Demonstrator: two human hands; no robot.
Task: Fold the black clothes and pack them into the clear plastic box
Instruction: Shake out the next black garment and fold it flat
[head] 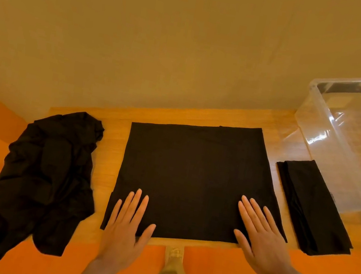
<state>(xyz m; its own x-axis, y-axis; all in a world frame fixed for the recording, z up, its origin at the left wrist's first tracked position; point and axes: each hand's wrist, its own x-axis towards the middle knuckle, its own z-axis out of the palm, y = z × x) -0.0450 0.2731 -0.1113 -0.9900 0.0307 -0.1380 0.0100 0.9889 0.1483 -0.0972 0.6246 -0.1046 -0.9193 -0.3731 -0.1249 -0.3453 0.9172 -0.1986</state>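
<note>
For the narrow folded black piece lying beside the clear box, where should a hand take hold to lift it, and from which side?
Probably at the near short end of the narrow folded piece, coming from the table's front edge. Its far end lies against the clear box, and its left long side is open, so fingers could slide under there too and keep the layers together.

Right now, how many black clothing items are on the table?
3: a crumpled heap at the left edge, a flat piece in the middle under both hands, and a folded one beside the clear box. The heap may hide more.
</note>
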